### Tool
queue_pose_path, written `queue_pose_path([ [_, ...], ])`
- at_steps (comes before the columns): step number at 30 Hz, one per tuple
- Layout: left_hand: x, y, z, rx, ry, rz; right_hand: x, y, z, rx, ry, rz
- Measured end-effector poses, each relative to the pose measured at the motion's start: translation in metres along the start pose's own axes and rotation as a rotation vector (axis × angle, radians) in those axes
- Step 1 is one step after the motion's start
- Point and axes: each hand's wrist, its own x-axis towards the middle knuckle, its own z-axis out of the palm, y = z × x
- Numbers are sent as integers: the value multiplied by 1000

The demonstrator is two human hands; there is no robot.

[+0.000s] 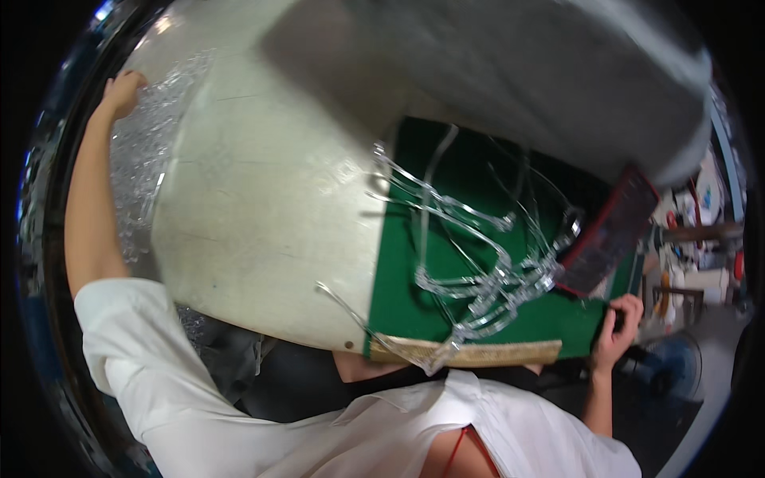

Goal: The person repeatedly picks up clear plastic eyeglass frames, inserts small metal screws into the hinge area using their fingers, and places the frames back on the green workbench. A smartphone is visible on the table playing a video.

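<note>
1 clear heap (151,159) by left hand (123,94), grip unclear; 1 mat (392,295) by right hand (615,336), thumb apart

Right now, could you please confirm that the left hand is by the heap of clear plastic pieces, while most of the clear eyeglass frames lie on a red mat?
Not quite: the head view shows a green mat, not a red one, under most of the clear eyeglass frames. The left hand is by the heap.
</note>
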Motion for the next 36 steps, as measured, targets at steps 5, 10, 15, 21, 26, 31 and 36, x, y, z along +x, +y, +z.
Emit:
queue_pose_path([
  [5,-135,159,-108,-505,892,648,-2,-1,-3,-57,135,-121],
  [10,-287,283,-166,-889,804,1046,-5,3,-7,36,206,-192],
  [15,-370,302,-187,-879,566,865,-12,8,-12,136,237,-231],
  [21,-379,318,-169,-990,319,589,-7,4,-18,313,123,-240],
  [26,-356,302,-148,-1591,71,585,-12,1,-22,36,-97,-299],
  [31,-365,253,-163,-2358,-283,501,-30,-3,-27,-37,-142,-313],
  [36,-379,228,-160,-2736,-419,888,-21,-5,-18,-17,-200,-408],
])
